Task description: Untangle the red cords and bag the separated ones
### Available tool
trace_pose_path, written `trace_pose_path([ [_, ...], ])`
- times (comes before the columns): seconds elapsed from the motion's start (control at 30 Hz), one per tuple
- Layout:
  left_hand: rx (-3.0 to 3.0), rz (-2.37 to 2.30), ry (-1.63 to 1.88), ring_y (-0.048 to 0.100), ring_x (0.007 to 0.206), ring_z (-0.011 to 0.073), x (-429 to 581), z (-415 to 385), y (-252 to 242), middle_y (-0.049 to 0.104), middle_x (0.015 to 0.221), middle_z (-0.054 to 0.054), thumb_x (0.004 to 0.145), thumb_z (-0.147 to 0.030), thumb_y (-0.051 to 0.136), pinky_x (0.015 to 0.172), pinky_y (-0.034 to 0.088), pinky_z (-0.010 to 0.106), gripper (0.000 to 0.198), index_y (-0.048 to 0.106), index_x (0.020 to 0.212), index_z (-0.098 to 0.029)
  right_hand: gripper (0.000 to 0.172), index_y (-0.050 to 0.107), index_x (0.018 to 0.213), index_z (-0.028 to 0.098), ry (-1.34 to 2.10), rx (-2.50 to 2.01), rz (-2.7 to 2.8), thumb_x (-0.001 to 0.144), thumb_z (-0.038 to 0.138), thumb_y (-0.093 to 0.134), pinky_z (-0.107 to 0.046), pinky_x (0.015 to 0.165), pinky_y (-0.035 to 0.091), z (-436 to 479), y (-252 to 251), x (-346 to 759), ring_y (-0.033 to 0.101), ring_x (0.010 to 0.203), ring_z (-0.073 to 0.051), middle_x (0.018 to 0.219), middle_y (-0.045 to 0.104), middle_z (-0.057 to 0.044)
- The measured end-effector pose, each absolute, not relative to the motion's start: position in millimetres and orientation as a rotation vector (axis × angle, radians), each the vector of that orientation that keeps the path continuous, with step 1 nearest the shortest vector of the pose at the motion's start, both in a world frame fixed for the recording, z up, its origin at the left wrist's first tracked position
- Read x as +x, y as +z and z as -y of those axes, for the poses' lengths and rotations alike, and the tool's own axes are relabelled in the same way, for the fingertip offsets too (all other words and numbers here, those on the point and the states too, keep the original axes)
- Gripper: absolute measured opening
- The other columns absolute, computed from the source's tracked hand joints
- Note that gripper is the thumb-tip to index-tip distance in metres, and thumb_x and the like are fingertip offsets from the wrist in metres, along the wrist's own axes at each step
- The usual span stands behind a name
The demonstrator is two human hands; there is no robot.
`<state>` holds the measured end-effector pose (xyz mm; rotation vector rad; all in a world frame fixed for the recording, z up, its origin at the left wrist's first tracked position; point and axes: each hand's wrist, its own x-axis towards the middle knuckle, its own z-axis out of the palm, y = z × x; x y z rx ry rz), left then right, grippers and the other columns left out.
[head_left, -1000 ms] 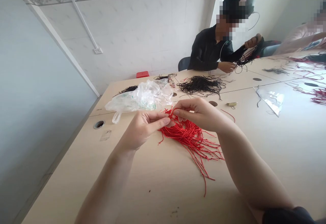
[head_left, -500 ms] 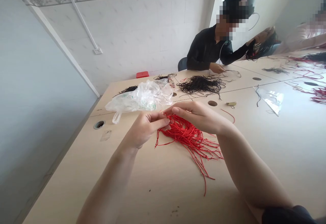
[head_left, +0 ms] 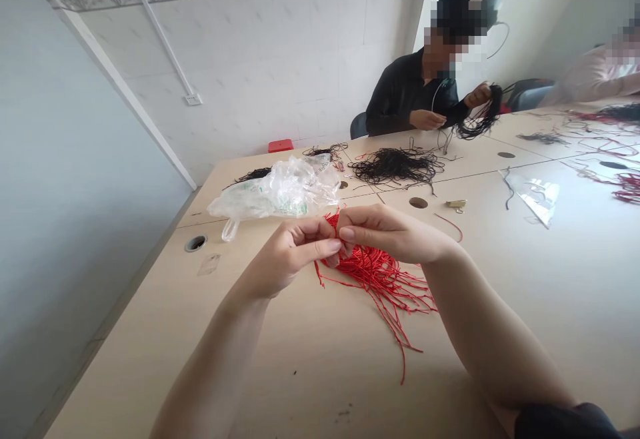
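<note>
A loose bundle of thin red cords (head_left: 373, 269) lies on the table, its knotted ends trailing toward me and to the right. Over its far left end, my left hand (head_left: 303, 249) is closed, thumb and fingers pinching red cord. My right hand (head_left: 385, 231) meets it fingertip to fingertip, also closed in a pinch on the red cord. The fingers hide most of the piece between them. Part of the bundle shows behind the hands.
A crumpled clear plastic bag (head_left: 285, 189) lies beyond my left hand. Black cords (head_left: 395, 166) are heaped farther back. A binder clip (head_left: 456, 204) and a clear triangular sheet (head_left: 535, 196) lie right. Across the table (head_left: 225, 372), a person (head_left: 407, 92) holds black cords.
My right hand's fingers have drawn in from lying over the bundle to a pinch against the left fingertips. My left hand moved slightly right. The person opposite lowered the black cords.
</note>
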<state>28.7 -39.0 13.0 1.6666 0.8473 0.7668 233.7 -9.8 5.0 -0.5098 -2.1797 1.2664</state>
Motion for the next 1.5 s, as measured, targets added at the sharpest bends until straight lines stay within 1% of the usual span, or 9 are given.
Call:
trace_pose_path([
  [0.27,1.52,-0.698,0.704,0.057,0.07,0.0121,26,38,8,0.064,0.073,0.001,0.082,-0.025,0.063,0.07,0.044,0.026,0.01,0.067,0.078,-0.017,0.026,0.05,0.079,0.017,1.423,-0.147,2.091,0.099,0.032,0.044,-0.029,0.07,0.048,10,-4,230,0.061,0.079,-0.014,0.08,0.064,-0.005],
  [0.4,1.489,-0.696,0.675,0.062,0.07,0.0138,26,39,11,0.068,0.072,0.003,0.082,-0.027,0.066,0.07,0.049,0.027,0.011,0.07,0.078,-0.018,0.025,0.05,0.079,0.018,1.466,-0.128,2.064,0.099,0.032,0.043,-0.03,0.069,0.049,10,-3,232,0.062,0.076,-0.014,0.077,0.063,-0.004],
  [0.5,1.479,-0.786,0.662,0.066,0.068,0.0158,26,40,14,0.072,0.073,0.005,0.081,-0.03,0.069,0.067,0.053,0.028,0.014,0.073,0.077,-0.017,0.022,0.057,0.086,0.017,1.245,-0.362,2.087,0.097,0.034,0.047,-0.029,0.069,0.048,10,3,236,0.059,0.075,-0.013,0.08,0.063,-0.003],
  [0.63,1.478,-0.908,0.699,0.069,0.066,0.0169,27,40,13,0.074,0.074,0.006,0.079,-0.032,0.071,0.067,0.056,0.03,0.016,0.074,0.078,-0.017,0.024,0.064,0.107,0.019,0.77,-0.536,2.176,0.095,0.035,0.051,-0.033,0.081,0.048,12,9,238,0.06,0.091,-0.017,0.1,0.067,-0.007],
  [0.7,1.476,-0.928,0.701,0.069,0.067,0.017,28,39,12,0.074,0.074,0.006,0.079,-0.032,0.072,0.067,0.056,0.03,0.015,0.075,0.08,-0.017,0.024,0.065,0.111,0.021,0.63,-0.545,2.234,0.094,0.033,0.053,-0.033,0.081,0.049,14,8,237,0.061,0.091,-0.017,0.1,0.067,-0.007],
  [0.9,1.473,-0.985,0.778,0.065,0.071,0.0138,28,35,12,0.07,0.072,0.004,0.077,-0.03,0.074,0.07,0.052,0.025,0.013,0.075,0.076,-0.017,0.015,0.069,0.095,0.022,0.341,-0.535,2.227,0.092,0.022,0.055,-0.031,0.073,0.049,18,3,233,0.06,0.082,-0.016,0.09,0.067,-0.004],
  [1.03,1.385,-1.007,0.844,0.064,0.077,0.0147,28,33,10,0.07,0.08,0.005,0.08,-0.035,0.071,0.073,0.051,0.027,0.019,0.076,0.085,-0.018,0.009,0.065,0.086,0.023,0.146,-0.589,2.102,0.09,0.021,0.057,-0.034,0.072,0.048,16,2,232,0.058,0.082,-0.018,0.084,0.066,-0.003],
  [1.27,1.304,-0.906,1.057,0.053,0.069,0.0107,29,32,6,0.063,0.074,0.002,0.082,-0.032,0.068,0.067,0.046,0.024,0.016,0.075,0.078,-0.018,0.009,0.06,0.09,0.023,0.057,-0.561,2.042,0.092,0.017,0.054,-0.036,0.078,0.049,10,-1,227,0.058,0.085,-0.018,0.089,0.065,-0.004],
  [1.5,1.309,-0.925,1.102,0.051,0.066,0.0111,31,35,9,0.062,0.072,0.002,0.08,-0.033,0.069,0.064,0.044,0.025,0.017,0.076,0.075,-0.019,0.008,0.059,0.092,0.023,0.098,-0.593,1.996,0.091,0.018,0.053,-0.035,0.073,0.05,11,-4,222,0.058,0.083,-0.018,0.09,0.062,-0.005],
])
